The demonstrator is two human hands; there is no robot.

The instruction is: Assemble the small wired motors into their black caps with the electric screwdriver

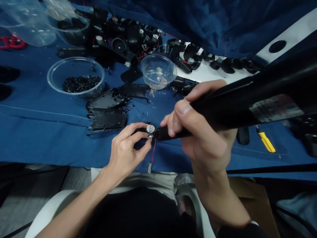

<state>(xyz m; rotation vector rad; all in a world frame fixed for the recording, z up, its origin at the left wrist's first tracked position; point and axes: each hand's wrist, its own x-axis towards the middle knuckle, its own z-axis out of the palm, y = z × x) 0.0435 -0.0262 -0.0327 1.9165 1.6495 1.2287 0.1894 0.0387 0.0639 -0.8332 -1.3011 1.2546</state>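
My right hand [206, 135] is wrapped round a thick black electric screwdriver [230, 99], its nose pointing left and down. The tip meets a small part by the fingers of my left hand [126, 145]. Those fingers pinch a small dark assembly with a round silvery motor [150, 128] on it. A red wire [153, 152] trails from it towards the table's front edge and ends in a small metallic piece [149, 168]. Left of my left hand lie black plastic shell halves [107, 119]. The fingers and the tool's nose hide much of the assembly.
A clear bowl of dark screws [80, 84] stands at the left. A second clear bowl [159, 71] has tiny silvery screws, some spilled before it. Behind lie many black parts [133, 36]. Red scissors [12, 43] are far left; a yellow-handled screwdriver [266, 141] is right.
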